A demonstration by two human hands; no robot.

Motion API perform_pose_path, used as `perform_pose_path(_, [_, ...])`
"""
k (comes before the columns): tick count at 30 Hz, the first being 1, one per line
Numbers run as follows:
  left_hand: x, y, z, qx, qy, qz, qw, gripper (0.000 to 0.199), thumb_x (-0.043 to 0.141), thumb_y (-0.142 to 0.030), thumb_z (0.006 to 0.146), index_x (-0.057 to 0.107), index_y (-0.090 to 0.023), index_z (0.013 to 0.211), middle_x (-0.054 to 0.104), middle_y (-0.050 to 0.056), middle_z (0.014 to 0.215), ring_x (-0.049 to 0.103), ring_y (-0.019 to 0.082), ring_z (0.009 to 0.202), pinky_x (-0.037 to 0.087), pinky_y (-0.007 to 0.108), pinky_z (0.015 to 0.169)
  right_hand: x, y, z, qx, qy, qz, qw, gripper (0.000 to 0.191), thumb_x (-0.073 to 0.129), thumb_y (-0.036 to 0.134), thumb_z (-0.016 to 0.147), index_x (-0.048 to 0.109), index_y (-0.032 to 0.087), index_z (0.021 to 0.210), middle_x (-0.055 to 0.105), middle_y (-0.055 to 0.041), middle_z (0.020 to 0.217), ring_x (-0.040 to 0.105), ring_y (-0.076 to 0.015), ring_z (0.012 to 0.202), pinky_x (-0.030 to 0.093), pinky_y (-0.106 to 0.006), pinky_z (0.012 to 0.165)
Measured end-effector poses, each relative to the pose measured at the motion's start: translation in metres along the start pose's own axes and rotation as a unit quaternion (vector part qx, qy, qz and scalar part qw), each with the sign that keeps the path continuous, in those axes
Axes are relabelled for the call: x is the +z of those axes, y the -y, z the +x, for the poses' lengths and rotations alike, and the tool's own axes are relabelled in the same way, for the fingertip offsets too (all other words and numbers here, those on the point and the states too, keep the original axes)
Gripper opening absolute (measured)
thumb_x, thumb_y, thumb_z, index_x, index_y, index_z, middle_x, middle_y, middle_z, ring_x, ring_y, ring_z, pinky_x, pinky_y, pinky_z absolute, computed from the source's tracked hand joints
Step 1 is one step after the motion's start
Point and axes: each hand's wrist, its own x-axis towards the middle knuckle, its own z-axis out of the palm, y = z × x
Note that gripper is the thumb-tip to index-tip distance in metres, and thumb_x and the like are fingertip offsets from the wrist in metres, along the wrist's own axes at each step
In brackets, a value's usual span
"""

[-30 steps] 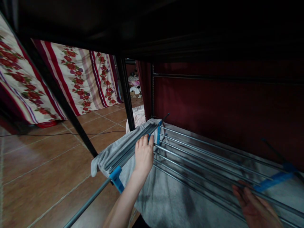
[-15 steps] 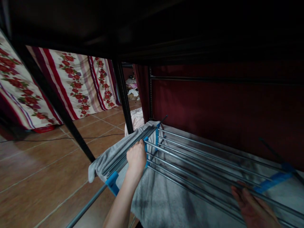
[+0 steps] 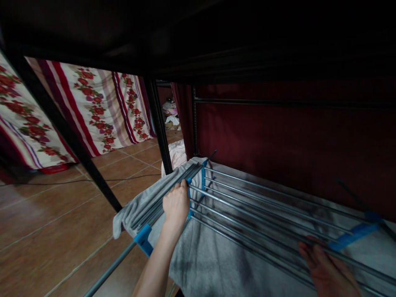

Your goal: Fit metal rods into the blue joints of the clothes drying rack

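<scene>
Spanning the space from the fingers of the left hand (image 3: 175,204) to those of the right hand (image 3: 331,266), a grey metal and blue plastic rack (image 3: 241,210) of slim parallel rods lies over a soft grey blanket (image 3: 213,264). Its long axis runs rightward from the left fingers, slanting toward the person, so the rods join one hand to the other. The left fingers are curled down over the rack's edge at a blue plastic end piece (image 3: 189,181), which shows just beside the knuckles. The right fingers bend around a rod; dim light hides how firm that hold is. Just left of the left fingers, and much nearer them than the right, lies a tight bundle of thin grey rods (image 3: 154,211), set crosswise to the others. On the person's side of it, a blue plastic bracket (image 3: 143,239) meets a grey metal pole (image 3: 109,269) that reaches out above the brown tiled floor (image 3: 64,231). Beyond the fingers hangs a dark red cloth curtain (image 3: 278,144); a black metal post (image 3: 161,128) stands past the left hand, with a flower-patterned striped cloth (image 3: 99,109) well apart, farther left.
</scene>
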Motion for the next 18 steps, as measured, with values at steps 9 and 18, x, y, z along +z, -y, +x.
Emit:
perform_pose_path(9, [0.025,0.002,-0.001,0.179,-0.179,-0.04,0.967,0.037,0.047,-0.014,0.096,0.067,-0.015,0.127,0.07,0.014,0.12,0.059,0.031,0.115,0.045,0.045,0.1,0.016,0.003,-0.008,0.019,-0.043,0.032,0.998,0.017,0.084,0.044,0.071,0.076,0.033,0.082,0.077,-0.0036,0.101,0.071,-0.0237,0.088,0.061,-0.049,0.088])
perform_pose_path(18, [0.028,0.004,-0.003,0.206,-0.214,-0.063,0.953,0.034,0.047,-0.01,0.094,0.071,-0.012,0.118,0.07,0.016,0.118,0.057,0.033,0.117,0.047,0.046,0.1,0.018,0.008,-0.01,0.021,-0.023,0.045,0.998,0.02,0.085,0.043,0.07,0.076,0.03,0.082,0.077,-0.0026,0.102,0.072,-0.0214,0.087,0.061,-0.042,0.081])
